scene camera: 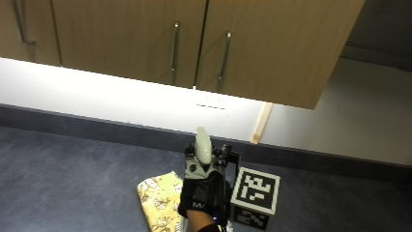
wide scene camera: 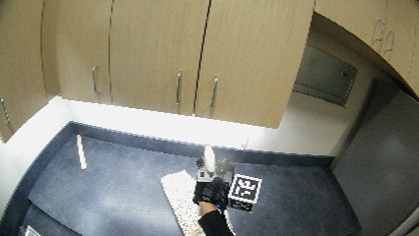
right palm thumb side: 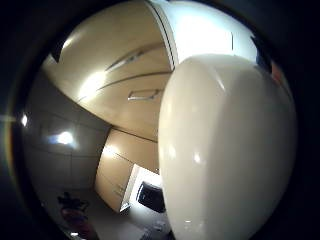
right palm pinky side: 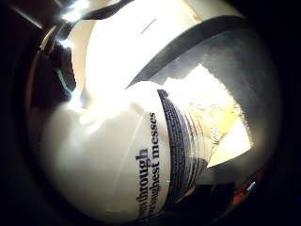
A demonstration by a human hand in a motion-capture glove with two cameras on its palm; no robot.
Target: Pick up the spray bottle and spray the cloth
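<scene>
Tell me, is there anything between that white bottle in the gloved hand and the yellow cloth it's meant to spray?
Nothing visible does. The gloved right hand holds the spray bottle above the dark counter, and the yellow cloth lies flat right beside it, with only open air between them.

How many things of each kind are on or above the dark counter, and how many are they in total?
Spray bottle: 1, white, held by the gloved right hand
Cloth: 1, yellow patterned, lying on the counter
Pale stick: 1, lying on the counter far from the hand
Total: 3
</scene>
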